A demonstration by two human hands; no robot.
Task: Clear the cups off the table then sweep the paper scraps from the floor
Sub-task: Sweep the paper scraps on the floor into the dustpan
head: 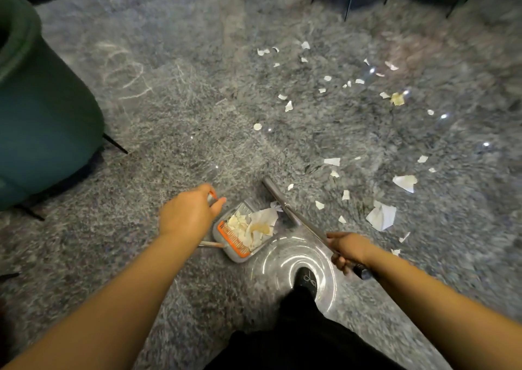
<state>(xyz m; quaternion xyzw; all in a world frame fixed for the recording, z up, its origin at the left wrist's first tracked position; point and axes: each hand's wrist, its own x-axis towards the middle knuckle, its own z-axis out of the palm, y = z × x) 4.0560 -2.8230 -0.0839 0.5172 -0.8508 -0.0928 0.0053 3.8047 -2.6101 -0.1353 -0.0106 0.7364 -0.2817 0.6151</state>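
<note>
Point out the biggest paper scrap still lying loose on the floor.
The crumpled white scrap right of the broom, clearly larger than the small bits scattered around it.

I see the grey speckled floor (197, 132) carrying scattered paper scraps (381, 217), a part-filled dustpan (243, 234) and 1 green chair (42, 109).

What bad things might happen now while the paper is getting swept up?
The dustpan is already heaped with scraps, so tipping it may spill them back out. Many paper scraps lie far to the right, so some may get missed. The shoe stands close to the broom and might bump it.
</note>
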